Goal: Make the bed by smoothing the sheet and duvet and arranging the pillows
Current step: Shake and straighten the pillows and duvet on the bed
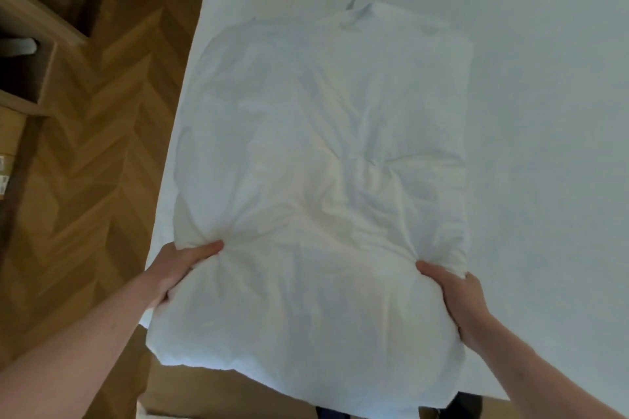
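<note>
A white pillow (320, 160) is held over the bed's white sheet (544, 78); the left hand (180, 265) grips its left edge; the right hand (456, 296) grips its right edge.

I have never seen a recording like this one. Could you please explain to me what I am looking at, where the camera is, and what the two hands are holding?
There is no machine here. A person wears one wide-angle camera on the head, and it looks forward and down, so you see the person's own bare arms reaching in from the bottom of the picture.

The left hand and the right hand each grip one side of a large white, soft, wrinkled pillow. The thumbs press into the cloth on top, and the other fingers are hidden under it.

Beneath and beyond the pillow lies the smooth white sheet of the bed. To the left you see a brown wooden floor with a zigzag pattern and part of a light wooden shelf unit.
</note>
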The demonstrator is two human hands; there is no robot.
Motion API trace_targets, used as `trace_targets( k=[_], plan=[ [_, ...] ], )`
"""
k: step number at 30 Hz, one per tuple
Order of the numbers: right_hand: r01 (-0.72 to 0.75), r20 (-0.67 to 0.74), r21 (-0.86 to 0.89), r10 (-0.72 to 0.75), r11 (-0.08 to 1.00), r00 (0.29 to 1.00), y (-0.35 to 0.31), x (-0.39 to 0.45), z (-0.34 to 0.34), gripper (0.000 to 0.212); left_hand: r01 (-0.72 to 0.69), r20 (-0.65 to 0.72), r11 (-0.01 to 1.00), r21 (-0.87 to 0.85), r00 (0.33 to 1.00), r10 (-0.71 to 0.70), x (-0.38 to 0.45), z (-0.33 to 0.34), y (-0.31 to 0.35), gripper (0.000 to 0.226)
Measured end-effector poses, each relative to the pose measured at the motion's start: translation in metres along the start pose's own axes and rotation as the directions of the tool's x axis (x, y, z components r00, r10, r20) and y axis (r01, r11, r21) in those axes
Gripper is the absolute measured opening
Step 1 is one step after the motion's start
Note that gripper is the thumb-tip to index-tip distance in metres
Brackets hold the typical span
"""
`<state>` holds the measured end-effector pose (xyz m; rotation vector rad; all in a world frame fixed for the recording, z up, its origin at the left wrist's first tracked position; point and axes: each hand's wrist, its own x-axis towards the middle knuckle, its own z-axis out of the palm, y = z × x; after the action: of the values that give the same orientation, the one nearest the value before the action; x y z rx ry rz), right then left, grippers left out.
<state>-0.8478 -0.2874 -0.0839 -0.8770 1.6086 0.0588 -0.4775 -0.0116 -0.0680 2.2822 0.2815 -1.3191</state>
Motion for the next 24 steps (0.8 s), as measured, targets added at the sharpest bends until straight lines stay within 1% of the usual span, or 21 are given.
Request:
trace_targets(
  k=[2,5,6,8,10,11,12,14,16,18,20,22,24],
  plan=[
    [0.058,-0.031,0.006,-0.058,0.998,0.998,-0.009,-0.013,-0.020,0.021,-0.003,0.030,1.000,-0.007,1.000,0.004,-0.018,0.007,0.005,0.088],
    [0.131,-0.031,-0.037,-0.132,0.991,0.991,-0.026,-0.026,-0.056,0.026,0.018,0.057,1.000,0.024,0.998,-0.019,-0.044,0.025,0.006,0.077],
    [0.140,-0.025,-0.070,-0.142,0.988,0.990,-0.030,-0.026,-0.068,0.029,0.040,0.054,0.998,0.046,0.998,-0.042,-0.051,0.032,0.004,0.078],
    [0.144,-0.019,-0.173,-0.150,0.974,0.989,-0.035,-0.023,-0.090,0.039,0.093,0.021,0.990,0.111,0.995,-0.096,-0.062,0.047,-0.003,0.093],
    [0.128,-0.015,-0.282,-0.138,0.951,0.990,-0.033,-0.019,-0.114,0.052,0.136,-0.061,0.967,0.215,0.990,-0.126,-0.073,0.065,-0.010,0.116],
    [0.110,-0.008,-0.329,-0.119,0.938,0.993,-0.031,-0.018,-0.127,0.057,0.138,-0.123,0.956,0.258,0.986,-0.110,-0.078,0.075,-0.013,0.123],
    [0.100,0.013,-0.382,-0.103,0.919,0.995,-0.029,-0.022,-0.140,0.058,0.117,-0.185,0.950,0.289,0.981,-0.064,-0.087,0.086,-0.013,0.124],
    [0.118,0.059,-0.465,-0.102,0.878,0.993,-0.028,-0.038,-0.164,0.056,0.017,-0.285,0.938,0.346,0.954,0.087,-0.114,0.112,-0.006,0.109],
    [0.177,0.087,-0.460,-0.154,0.870,0.984,-0.028,-0.061,-0.190,0.053,-0.103,-0.287,0.924,0.370,0.933,0.219,-0.150,0.142,0.011,0.089],
    [0.235,0.108,-0.424,-0.209,0.875,0.972,-0.030,-0.091,-0.214,0.050,-0.241,-0.197,0.885,0.399,0.920,0.339,-0.191,0.174,0.030,0.071],
    [0.268,0.107,-0.371,-0.246,0.889,0.963,-0.033,-0.124,-0.242,0.049,-0.367,-0.058,0.817,0.445,0.899,0.435,-0.238,0.205,0.051,0.057],
    [0.308,0.109,-0.339,-0.288,0.889,0.951,-0.035,-0.160,-0.272,0.048,-0.472,0.059,0.752,0.460,0.861,0.505,-0.291,0.233,0.069,0.050],
    [0.349,0.100,-0.325,-0.335,0.879,0.937,-0.036,-0.196,-0.306,0.046,-0.572,0.132,0.698,0.430,0.805,0.578,-0.349,0.255,0.087,0.045]
  ],
)
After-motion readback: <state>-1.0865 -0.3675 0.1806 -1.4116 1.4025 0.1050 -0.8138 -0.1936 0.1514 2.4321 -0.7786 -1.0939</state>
